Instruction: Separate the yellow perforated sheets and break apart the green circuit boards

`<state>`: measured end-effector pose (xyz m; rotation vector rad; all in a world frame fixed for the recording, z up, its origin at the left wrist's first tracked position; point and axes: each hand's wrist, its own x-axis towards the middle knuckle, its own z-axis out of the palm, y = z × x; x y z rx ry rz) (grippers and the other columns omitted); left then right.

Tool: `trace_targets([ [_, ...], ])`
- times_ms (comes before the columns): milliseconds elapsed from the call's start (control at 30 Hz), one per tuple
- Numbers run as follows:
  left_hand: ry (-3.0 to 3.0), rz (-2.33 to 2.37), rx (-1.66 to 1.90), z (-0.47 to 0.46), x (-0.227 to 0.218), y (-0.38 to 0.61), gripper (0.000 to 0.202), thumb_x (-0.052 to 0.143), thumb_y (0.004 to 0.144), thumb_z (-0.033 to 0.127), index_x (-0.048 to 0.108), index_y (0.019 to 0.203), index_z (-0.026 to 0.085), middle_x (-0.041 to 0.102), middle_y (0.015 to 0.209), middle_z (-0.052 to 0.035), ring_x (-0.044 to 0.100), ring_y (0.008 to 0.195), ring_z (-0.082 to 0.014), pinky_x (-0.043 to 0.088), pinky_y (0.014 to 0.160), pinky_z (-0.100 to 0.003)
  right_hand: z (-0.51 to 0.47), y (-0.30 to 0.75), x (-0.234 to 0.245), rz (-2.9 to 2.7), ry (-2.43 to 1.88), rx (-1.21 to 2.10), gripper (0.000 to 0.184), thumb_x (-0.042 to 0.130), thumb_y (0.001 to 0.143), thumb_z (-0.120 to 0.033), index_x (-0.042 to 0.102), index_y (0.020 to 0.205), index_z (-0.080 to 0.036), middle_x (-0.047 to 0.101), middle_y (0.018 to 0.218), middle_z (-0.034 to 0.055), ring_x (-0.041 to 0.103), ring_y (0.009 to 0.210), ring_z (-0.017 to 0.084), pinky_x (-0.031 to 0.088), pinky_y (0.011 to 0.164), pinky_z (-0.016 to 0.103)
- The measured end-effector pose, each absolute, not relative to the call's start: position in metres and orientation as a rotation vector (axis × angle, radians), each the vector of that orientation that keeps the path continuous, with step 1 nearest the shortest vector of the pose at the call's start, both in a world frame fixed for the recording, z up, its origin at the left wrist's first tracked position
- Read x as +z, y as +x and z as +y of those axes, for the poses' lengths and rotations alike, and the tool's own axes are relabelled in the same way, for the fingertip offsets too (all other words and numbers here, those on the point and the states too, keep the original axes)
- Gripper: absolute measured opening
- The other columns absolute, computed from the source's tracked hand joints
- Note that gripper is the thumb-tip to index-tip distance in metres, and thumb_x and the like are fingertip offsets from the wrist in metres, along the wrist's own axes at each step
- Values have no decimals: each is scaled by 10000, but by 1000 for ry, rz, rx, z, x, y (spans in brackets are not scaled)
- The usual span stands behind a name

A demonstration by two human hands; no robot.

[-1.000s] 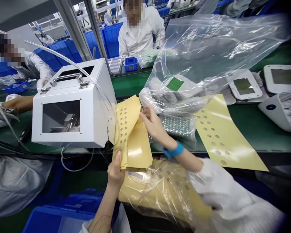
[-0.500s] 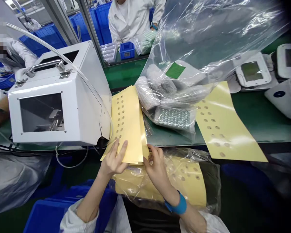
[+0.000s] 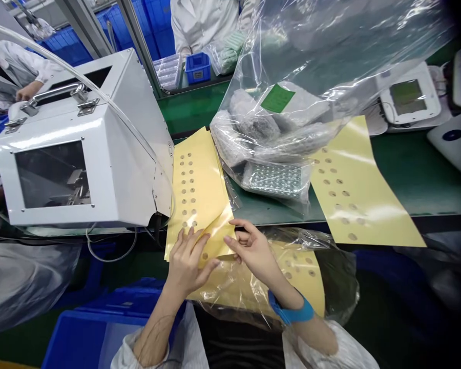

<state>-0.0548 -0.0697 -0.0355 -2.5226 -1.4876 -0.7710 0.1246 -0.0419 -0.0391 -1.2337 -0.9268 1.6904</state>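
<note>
A stack of yellow backing sheets (image 3: pixel 197 189) with rows of round holes lies over the table's front edge, beside a white machine box. My left hand (image 3: pixel 188 259) rests on the stack's near end, fingers spread over the top sheet and thumb under its lower edge. My right hand (image 3: pixel 253 248), with a blue wristband, pinches the near right corner of the top sheet, which is lifted and curled. Under both hands, in my lap, sits a clear plastic bag (image 3: pixel 261 287) holding more yellow sheets.
A white machine box (image 3: pixel 84 148) with a window and handle stands at left. A large clear bag (image 3: pixel 292 102) of grey parts with a green label sits centre. Another yellow sheet (image 3: pixel 364 189) lies right, with white display devices (image 3: pixel 409 97) behind. Other people in white coats work opposite and at left.
The view tilted down. Both hands came to the stack's near end; my right hand went from the stack's far side to pinching and lifting the near corner of the top sheet.
</note>
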Motion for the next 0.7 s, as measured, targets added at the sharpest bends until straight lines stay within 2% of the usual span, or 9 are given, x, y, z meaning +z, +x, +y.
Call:
trace_targets([
  [67, -2482, -1497, -796, -69, -35, -52, 471, 585, 851, 490, 584, 1139, 117, 702, 1061, -144, 639, 1081, -328, 466, 990, -527, -39, 121, -40, -915, -1254, 1630, 554, 754, 663, -515, 494, 1046, -212, 420, 477, -109, 381, 374, 86, 315, 352, 209],
  [167, -2433, -1481, -799, -67, -32, -50, 290, 636, 834, 317, 608, 1067, 147, 721, 1005, -98, 678, 999, -282, 434, 1027, -510, -40, 120, -42, -901, -1232, 1609, 527, 744, 676, -530, 503, 1029, -223, 471, 498, -90, 439, 395, 106, 380, 387, 233],
  [267, -2421, -1497, -839, -67, -31, -45, 240, 591, 811, 219, 613, 1040, 149, 720, 1000, -96, 682, 983, -279, 401, 1051, -537, -44, 124, -39, -942, -1140, 1589, 473, 646, 785, -544, 499, 1102, -224, 651, 699, 7, 633, 649, 175, 540, 662, 323],
  [333, -2365, -1573, -900, -68, -32, -37, 288, 574, 782, 238, 610, 1048, 135, 714, 1002, -116, 679, 986, -301, 376, 1060, -579, -48, 127, -37, -996, -1076, 1598, 435, 582, 852, -519, 487, 1169, -236, 694, 852, 48, 661, 849, 194, 521, 844, 360],
  [367, -2325, -1611, -912, -69, -34, -33, 299, 571, 774, 238, 611, 1049, 130, 713, 1005, -123, 678, 986, -309, 363, 1064, -597, -49, 128, -36, -1019, -1053, 1615, 422, 562, 870, -506, 482, 1191, -244, 695, 891, 53, 658, 893, 195, 507, 880, 366],
  [467, -2245, -1606, -883, -70, -41, -28, 290, 490, 793, 98, 620, 1049, 139, 716, 1006, -107, 675, 1011, -284, 390, 1063, -576, -51, 129, -39, -1052, -1103, 1555, 375, 569, 870, -482, 507, 1158, -250, 668, 940, 61, 643, 891, 201, 513, 844, 362],
  [533, -2178, -1568, -937, -70, -46, -34, 347, 434, 812, 28, 620, 1078, 150, 720, 981, -92, 679, 1010, -240, 498, 994, -461, -52, 129, -46, -1122, -1276, 1319, 329, 592, 852, -464, 543, 1085, -236, 627, 919, 65, 611, 858, 208, 505, 795, 359],
  [633, -1787, -1598, -1144, -66, -49, -52, 247, 557, 846, 112, 630, 1076, 168, 720, 869, -72, 710, 830, -196, 599, 751, -293, -54, 129, -58, -1360, -1529, 1011, 398, 634, 809, -454, 544, 1120, -225, 557, 847, 52, 548, 770, 211, 470, 697, 357],
  [700, -1472, -1577, -1252, -61, -50, -64, 227, 671, 803, 158, 636, 1027, 165, 708, 803, -60, 699, 714, -190, 601, 660, -282, -57, 129, -64, -1472, -1581, 1080, 498, 632, 804, -460, 490, 1224, -236, 534, 784, 24, 531, 700, 205, 440, 609, 333],
])
